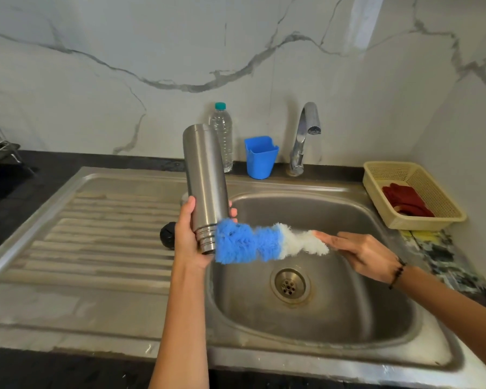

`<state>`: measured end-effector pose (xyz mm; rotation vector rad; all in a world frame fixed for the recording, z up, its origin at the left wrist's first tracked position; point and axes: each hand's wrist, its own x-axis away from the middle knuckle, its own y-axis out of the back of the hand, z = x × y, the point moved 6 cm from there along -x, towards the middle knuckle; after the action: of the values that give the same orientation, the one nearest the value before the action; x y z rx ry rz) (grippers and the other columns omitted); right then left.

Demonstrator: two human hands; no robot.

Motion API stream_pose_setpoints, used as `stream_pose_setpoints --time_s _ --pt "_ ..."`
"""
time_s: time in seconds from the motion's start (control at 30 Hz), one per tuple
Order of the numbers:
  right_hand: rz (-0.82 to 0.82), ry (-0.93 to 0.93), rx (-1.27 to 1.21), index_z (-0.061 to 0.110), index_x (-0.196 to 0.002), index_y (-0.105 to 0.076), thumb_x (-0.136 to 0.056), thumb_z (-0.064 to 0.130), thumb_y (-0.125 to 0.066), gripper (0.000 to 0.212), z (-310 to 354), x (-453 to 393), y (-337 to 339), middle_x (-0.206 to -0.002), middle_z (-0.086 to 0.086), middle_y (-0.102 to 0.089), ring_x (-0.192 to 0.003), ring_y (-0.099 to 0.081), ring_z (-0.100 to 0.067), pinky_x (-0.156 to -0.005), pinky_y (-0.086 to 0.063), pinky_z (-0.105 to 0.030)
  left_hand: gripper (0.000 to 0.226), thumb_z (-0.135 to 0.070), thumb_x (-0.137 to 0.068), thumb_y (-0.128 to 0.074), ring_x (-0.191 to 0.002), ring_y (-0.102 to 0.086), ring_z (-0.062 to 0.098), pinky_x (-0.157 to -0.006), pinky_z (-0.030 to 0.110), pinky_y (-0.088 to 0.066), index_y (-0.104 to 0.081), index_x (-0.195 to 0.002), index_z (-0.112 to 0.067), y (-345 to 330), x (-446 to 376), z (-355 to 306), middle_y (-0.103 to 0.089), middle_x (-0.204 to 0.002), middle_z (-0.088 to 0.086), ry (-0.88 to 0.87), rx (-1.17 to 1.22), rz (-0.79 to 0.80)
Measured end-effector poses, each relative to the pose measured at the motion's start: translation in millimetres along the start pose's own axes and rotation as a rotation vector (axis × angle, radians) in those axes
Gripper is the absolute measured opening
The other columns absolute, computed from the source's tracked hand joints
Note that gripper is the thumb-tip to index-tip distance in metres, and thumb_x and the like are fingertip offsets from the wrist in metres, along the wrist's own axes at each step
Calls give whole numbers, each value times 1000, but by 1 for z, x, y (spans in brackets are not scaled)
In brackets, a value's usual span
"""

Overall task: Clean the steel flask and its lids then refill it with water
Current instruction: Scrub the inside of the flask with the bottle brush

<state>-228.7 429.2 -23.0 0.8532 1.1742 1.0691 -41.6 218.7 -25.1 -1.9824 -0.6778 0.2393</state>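
Note:
My left hand (188, 234) grips the steel flask (205, 181) near its threaded mouth, holding it upside down and slightly tilted over the sink's left rim. A blue and white bottle brush (261, 242) lies almost level, its blue tip touching the flask's mouth. My right hand (359, 251) holds the brush at its white end, forefinger stretched along the bristles; the handle is hidden under the hand. A round black object (167, 233), possibly a lid, sits on the draining board behind my left wrist, partly hidden.
The steel sink (376, 327) with its drain (289, 284) lies below the brush. Behind stand a tap (306, 130), a blue plastic cup (260, 157) and a clear water bottle (222, 133). A beige basket (421, 220) holds a red cloth on the right.

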Motion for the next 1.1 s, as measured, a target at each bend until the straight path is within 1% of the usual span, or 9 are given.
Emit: stream_pose_setpoints --time_s 0.1,0.3,0.43,0.57,0.7,0.77,0.87,0.97,1.1 --pt "4 24 -34 35 -145 -23 -90 14 -33 60 13 -14 -8 -73 0 -55 -59 -52 -16 -57 -47 -27 88 -48 -62 -78 -80 -64 24 -69 32 -56 -46 -130 -2 -11 1 5 -59 -100 15 21 1 119" --pt "-33 -11 14 40 -146 -19 -89 16 -34 64 -3 2 3 -74 0 -57 -60 -54 -14 -59 -49 -27 66 -51 -76 -55 -69 -63 23 -63 29 -55 -55 -121 -4 0 6 -11 -63 -90 17 -77 101 -13" --pt "-116 -62 -27 39 -145 -23 -88 11 -35 65 0 12 5 -69 0 -52 -60 -48 -7 -59 -42 -19 54 -46 -83 -55 -75 -66 26 -64 33 -58 -59 -116 -3 11 16 -33 -68 -90 16 -139 -90 -233" --pt "-198 -177 -159 42 -144 -25 -90 16 -38 61 7 19 -5 -95 -5 -68 -81 -64 -15 -81 -48 -16 23 -13 -93 -56 -88 -66 16 -69 29 -58 -52 -115 -12 26 35 -71 -66 -103 7 -429 -337 -458" --pt "-277 -236 -146 29 -137 -43 -89 27 -34 49 28 0 -11 -115 3 -64 -99 -61 -10 -88 -41 -14 48 0 -83 -67 -95 -63 11 -74 15 -50 -43 -123 -14 30 65 -99 -62 -104 0 -617 -628 -569" --pt "-318 -256 -151 21 -128 -55 -87 28 -37 45 39 -13 -17 -108 -4 -69 -89 -66 -16 -80 -45 -18 62 1 -78 -73 -93 -62 6 -73 11 -49 -37 -124 -19 29 83 -108 -61 -105 -4 -643 -743 -652" --pt "-337 -339 -174 16 -119 -64 -87 27 -42 40 60 -33 -31 -86 -11 -73 -68 -69 -28 -62 -52 -33 81 -8 -71 -80 -95 -59 10 -82 21 -44 -28 -131 -21 33 108 -113 -57 -109 -4 -614 -962 -827" --pt "-321 -350 -202 16 -115 -67 -86 32 -37 44 88 -49 -41 -69 -8 -70 -54 -63 -32 -54 -48 -33 81 -13 -69 -82 -99 -52 15 -84 28 -42 -30 -131 -14 39 126 -110 -50 -111 -3 -584 -1154 -966" --pt "-275 -333 -179 16 -115 -67 -87 6 -57 31 115 -63 -45 -64 -10 -68 -56 -62 -35 -55 -49 -36 81 -14 -68 -83 -101 -51 15 -82 30 -42 -30 -130 -17 48 138 -100 -50 -114 -3 -538 -1257 -1009"
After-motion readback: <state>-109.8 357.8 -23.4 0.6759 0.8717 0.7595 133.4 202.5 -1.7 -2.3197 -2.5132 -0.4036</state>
